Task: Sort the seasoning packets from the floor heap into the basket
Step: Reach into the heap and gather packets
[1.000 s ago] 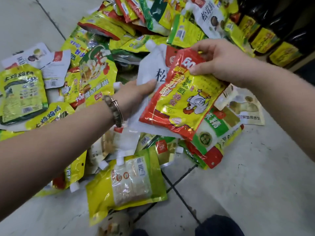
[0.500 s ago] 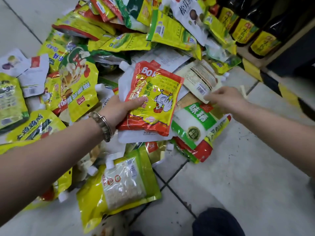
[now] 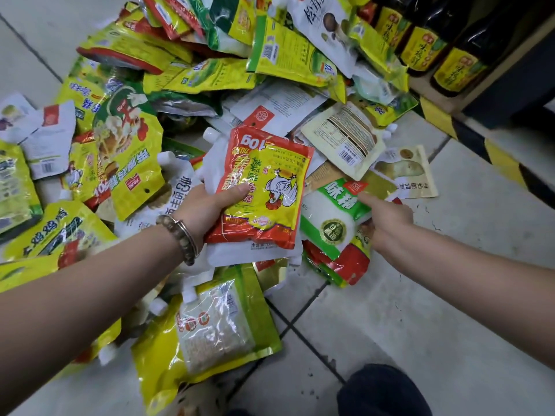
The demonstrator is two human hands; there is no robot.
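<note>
A big heap of seasoning packets [image 3: 186, 73], mostly yellow, green and white, covers the tiled floor. My left hand [image 3: 207, 205] grips a red-and-yellow chicken packet [image 3: 270, 187], thumb on top, with a white spouted pouch [image 3: 216, 157] stacked under it. Just to the right, my right hand [image 3: 387, 217] pinches the right edge of a green-and-white packet [image 3: 330, 217] that lies on the heap, index finger on top and thumb below. No basket is in view.
Dark sauce bottles [image 3: 450, 55] with yellow labels stand on a low shelf at the upper right, above a yellow-and-black striped kerb [image 3: 492, 151]. Bare floor tiles [image 3: 405, 310] stretch to the lower right. A dark knee [image 3: 384, 388] shows at the bottom edge.
My right hand let go of the red-and-yellow packet, dropped to the lower right and took hold of the green-and-white packet. My left hand kept the red packet and white pouch.
</note>
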